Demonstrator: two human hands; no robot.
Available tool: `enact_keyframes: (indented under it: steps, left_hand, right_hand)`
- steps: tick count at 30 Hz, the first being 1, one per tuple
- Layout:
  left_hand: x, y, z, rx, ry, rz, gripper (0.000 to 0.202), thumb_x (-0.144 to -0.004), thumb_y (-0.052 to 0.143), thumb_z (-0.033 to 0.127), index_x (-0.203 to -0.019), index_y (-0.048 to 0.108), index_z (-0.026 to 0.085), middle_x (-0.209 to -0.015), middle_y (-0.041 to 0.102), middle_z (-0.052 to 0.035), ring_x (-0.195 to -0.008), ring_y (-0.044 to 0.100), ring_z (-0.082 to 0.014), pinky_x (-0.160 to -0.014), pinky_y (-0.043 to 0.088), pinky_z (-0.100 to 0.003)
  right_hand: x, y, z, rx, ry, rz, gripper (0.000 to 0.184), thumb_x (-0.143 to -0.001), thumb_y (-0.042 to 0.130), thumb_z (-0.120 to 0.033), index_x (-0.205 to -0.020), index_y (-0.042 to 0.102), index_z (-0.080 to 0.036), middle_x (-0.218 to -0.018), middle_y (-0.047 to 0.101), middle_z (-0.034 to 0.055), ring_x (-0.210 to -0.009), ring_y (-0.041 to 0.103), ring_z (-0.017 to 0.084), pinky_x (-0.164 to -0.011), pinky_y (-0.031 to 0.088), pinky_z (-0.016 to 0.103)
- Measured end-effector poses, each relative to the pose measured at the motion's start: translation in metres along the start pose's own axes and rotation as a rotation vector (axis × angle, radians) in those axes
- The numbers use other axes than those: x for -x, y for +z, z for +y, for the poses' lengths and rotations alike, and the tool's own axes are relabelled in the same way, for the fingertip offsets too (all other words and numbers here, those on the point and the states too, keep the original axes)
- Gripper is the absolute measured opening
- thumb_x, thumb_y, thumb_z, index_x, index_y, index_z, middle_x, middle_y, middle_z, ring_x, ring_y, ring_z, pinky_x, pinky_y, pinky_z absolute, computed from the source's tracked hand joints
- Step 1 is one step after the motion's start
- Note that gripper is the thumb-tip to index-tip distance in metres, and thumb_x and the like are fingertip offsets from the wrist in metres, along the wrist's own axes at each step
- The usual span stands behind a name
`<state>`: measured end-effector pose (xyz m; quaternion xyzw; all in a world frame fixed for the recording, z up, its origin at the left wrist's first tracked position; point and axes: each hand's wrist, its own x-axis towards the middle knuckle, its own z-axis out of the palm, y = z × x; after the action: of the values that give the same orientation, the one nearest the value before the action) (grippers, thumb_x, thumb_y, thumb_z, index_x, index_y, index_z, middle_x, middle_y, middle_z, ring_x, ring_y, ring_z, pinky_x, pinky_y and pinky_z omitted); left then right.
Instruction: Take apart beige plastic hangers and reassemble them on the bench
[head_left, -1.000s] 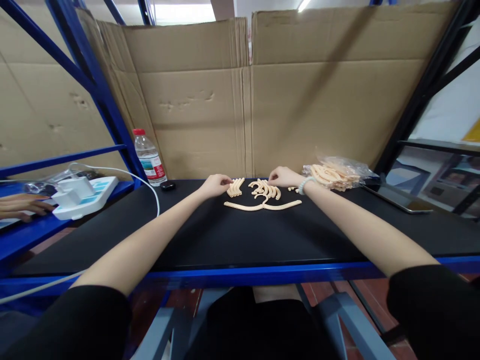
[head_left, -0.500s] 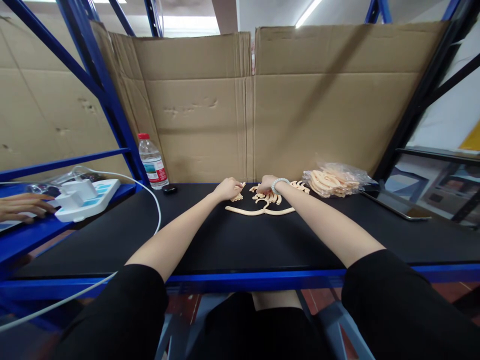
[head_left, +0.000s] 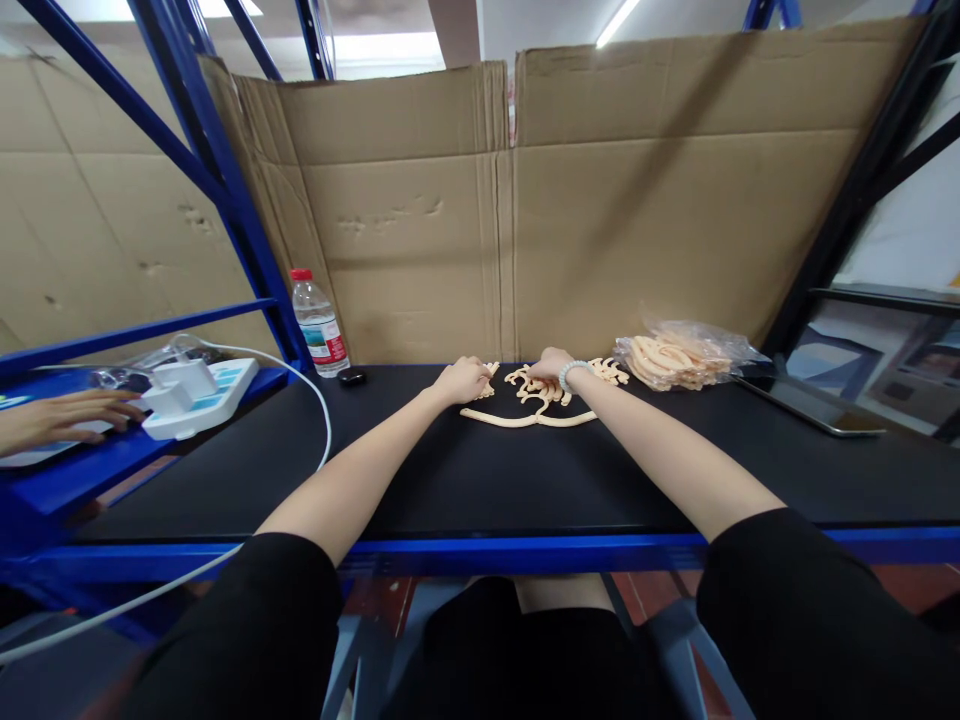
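On the black tabletop, a beige hanger-shaped piece (head_left: 504, 421) lies flat, its curved hook pointing away from me. Behind its left part is my left hand (head_left: 465, 380), fingers curled down onto small beige pieces (head_left: 490, 384) that show past the fingertips. My right hand (head_left: 551, 364), with a pale bead bracelet (head_left: 565, 376) at the wrist, reaches into a pile of similar curved beige pieces (head_left: 555, 392). Its fingers are mostly hidden, so its grip does not show. More of the pile (head_left: 609, 370) sticks out beyond my right wrist.
A clear plastic bag of beige pieces (head_left: 671, 362) and a dark flat device (head_left: 814, 402) lie at right. At left are a water bottle (head_left: 322, 332), a small black object (head_left: 352, 376), a power strip (head_left: 225, 385), a white cable (head_left: 327, 430) and another person's hand (head_left: 75, 415). Cardboard (head_left: 405, 260) stands behind.
The camera view has shifted slightly. My left fingers sit a little lower over the small beige pieces. My right hand stays at the pile, and the hanger-shaped piece remains in place.
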<state>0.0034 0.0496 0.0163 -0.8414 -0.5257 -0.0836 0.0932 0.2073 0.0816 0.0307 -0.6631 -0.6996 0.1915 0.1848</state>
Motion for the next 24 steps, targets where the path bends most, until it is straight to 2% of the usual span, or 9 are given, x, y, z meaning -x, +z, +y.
enact_keyframes:
  steps: [6, 9, 13, 18, 21, 24]
  left_hand:
    - [0.003, -0.006, 0.013, 0.012, 0.034, -0.005, 0.033, -0.089, 0.04, 0.023, -0.098, 0.072, 0.024, -0.112, 0.066, -0.0049, -0.108, 0.056, -0.0228, -0.093, 0.044, -0.034]
    - [0.0, -0.007, 0.018, 0.038, 0.009, 0.007, 0.032, -0.089, 0.041, 0.023, -0.102, 0.069, 0.023, -0.102, 0.07, -0.0042, -0.103, 0.059, -0.0209, -0.088, 0.047, -0.03]
    - [-0.011, -0.007, 0.022, 0.058, -0.093, 0.024, 0.031, -0.088, 0.043, 0.025, -0.107, 0.065, 0.019, -0.099, 0.071, -0.007, -0.099, 0.063, -0.0222, -0.083, 0.049, -0.031]
    - [-0.034, -0.009, 0.03, 0.054, -0.154, -0.024, 0.035, -0.079, 0.061, 0.03, -0.111, 0.063, 0.016, -0.103, 0.07, -0.0104, -0.099, 0.064, -0.025, -0.083, 0.049, -0.03]
    - [-0.048, -0.01, 0.038, 0.038, -0.197, -0.072, 0.034, -0.073, 0.067, 0.025, -0.104, 0.066, 0.013, -0.105, 0.069, -0.0156, -0.102, 0.063, -0.0283, -0.084, 0.05, -0.033]
    - [-0.061, -0.008, 0.045, 0.038, -0.241, -0.126, 0.028, -0.074, 0.068, 0.023, -0.099, 0.067, 0.011, -0.104, 0.068, -0.0157, -0.101, 0.064, -0.0269, -0.084, 0.051, -0.038]
  right_hand:
    - [0.007, -0.014, 0.009, -0.307, 0.066, -0.013, 0.022, -0.073, 0.07, -0.019, -0.059, 0.055, -0.012, -0.04, 0.043, -0.0027, -0.035, 0.038, 0.006, -0.034, 0.028, 0.018]
    - [0.021, -0.026, 0.018, -0.499, 0.063, -0.065, 0.025, -0.079, 0.068, -0.018, -0.061, 0.052, -0.013, -0.043, 0.043, -0.0047, -0.034, 0.033, 0.003, -0.032, 0.027, 0.015]
    - [0.043, -0.04, 0.033, -0.737, 0.011, -0.089, 0.021, -0.085, 0.063, -0.018, -0.068, 0.053, -0.012, -0.048, 0.046, -0.0046, -0.039, 0.04, 0.003, -0.038, 0.036, 0.012]
    - [0.067, -0.046, 0.047, -0.94, -0.038, -0.11, 0.021, -0.086, 0.062, -0.013, -0.067, 0.053, -0.013, -0.056, 0.052, -0.0023, -0.048, 0.05, 0.004, -0.048, 0.046, 0.013]
    - [0.077, -0.047, 0.051, -1.016, -0.057, -0.123, 0.02, -0.083, 0.065, -0.012, -0.067, 0.053, -0.014, -0.059, 0.055, -0.0014, -0.051, 0.052, 0.005, -0.054, 0.05, 0.014]
    - [0.083, -0.046, 0.053, -1.066, -0.069, -0.132, 0.017, -0.083, 0.063, -0.011, -0.069, 0.055, -0.014, -0.06, 0.055, -0.0014, -0.053, 0.054, 0.005, -0.057, 0.052, 0.015]
